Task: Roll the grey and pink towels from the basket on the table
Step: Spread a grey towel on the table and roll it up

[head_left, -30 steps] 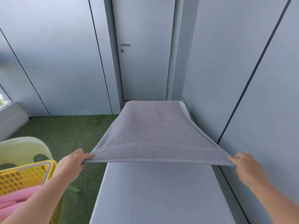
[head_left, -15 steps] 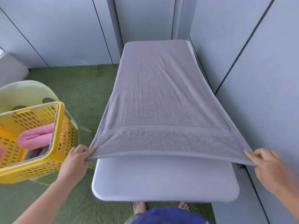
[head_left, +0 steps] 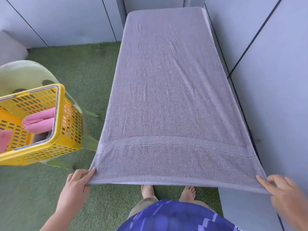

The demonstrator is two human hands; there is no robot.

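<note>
- Progress: only the laying-out is done. The grey terry towel with a woven border band [head_left: 170,97] lies spread lengthwise over the narrow pale table [head_left: 203,11], reaching away from both grips to the far end. No part of it is rolled.
- Remaining, as I judge it: roll this towel, then do the same with the folded pink towel [head_left: 40,120]. That one sits in the yellow perforated plastic basket [head_left: 70,130], out past the left grip.
- Left hand [head_left: 76,182]: thumb on top and fingers underneath, pinching the near left corner, forearm reaching forward.
- Right hand [head_left: 281,192]: blurred, but it appears to pinch the near right corner with fingertips on top.
- Between the grips, the hem hangs taut just off the table's near edge.
</note>
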